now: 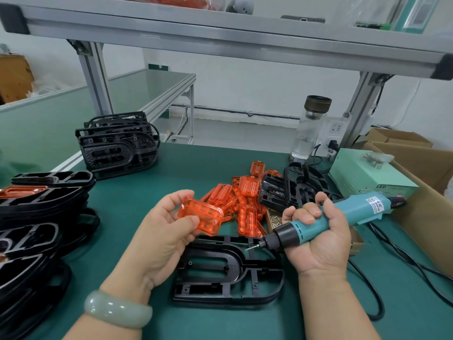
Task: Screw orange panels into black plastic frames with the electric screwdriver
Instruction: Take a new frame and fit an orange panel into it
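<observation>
Pinching orange panel point(199, 218), left grip point(166, 231) — right grip point(316, 241) clasps screwdriver point(362, 209) (seemingly above frame point(228, 273)).

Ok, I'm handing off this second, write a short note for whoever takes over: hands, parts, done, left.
Left hand holds one orange panel above the black frame, which lies flat on the green mat, no panel fitted.
Right hand grips the electric screwdriver, bit aimed at the frame's top edge.
Spare panels lie heaped behind the frame, screws beside them.
Done: nothing on this frame. Left: seat the panel, drive its screws.
</observation>
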Demonstrator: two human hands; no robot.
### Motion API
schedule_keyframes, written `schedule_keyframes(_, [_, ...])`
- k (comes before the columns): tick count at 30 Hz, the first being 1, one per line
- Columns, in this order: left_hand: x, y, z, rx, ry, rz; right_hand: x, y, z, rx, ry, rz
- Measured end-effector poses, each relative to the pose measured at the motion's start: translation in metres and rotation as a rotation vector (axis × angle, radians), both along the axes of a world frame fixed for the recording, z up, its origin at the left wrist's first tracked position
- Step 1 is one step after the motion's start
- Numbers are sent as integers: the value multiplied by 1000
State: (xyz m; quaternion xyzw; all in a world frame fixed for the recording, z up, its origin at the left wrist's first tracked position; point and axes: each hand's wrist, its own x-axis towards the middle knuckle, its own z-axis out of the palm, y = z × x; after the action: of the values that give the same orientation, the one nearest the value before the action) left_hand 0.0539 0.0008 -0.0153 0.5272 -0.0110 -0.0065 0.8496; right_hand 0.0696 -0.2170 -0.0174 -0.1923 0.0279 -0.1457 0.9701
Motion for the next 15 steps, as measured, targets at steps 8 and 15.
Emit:
schedule_keyframes(8, [-1, -1, 4, 23, 49, -35, -1, 1, 0, 4, -2, -2])
schedule_keyframes(15, [1, -4, 0, 343, -23, 188, 0, 1, 0, -7, 1, -6])
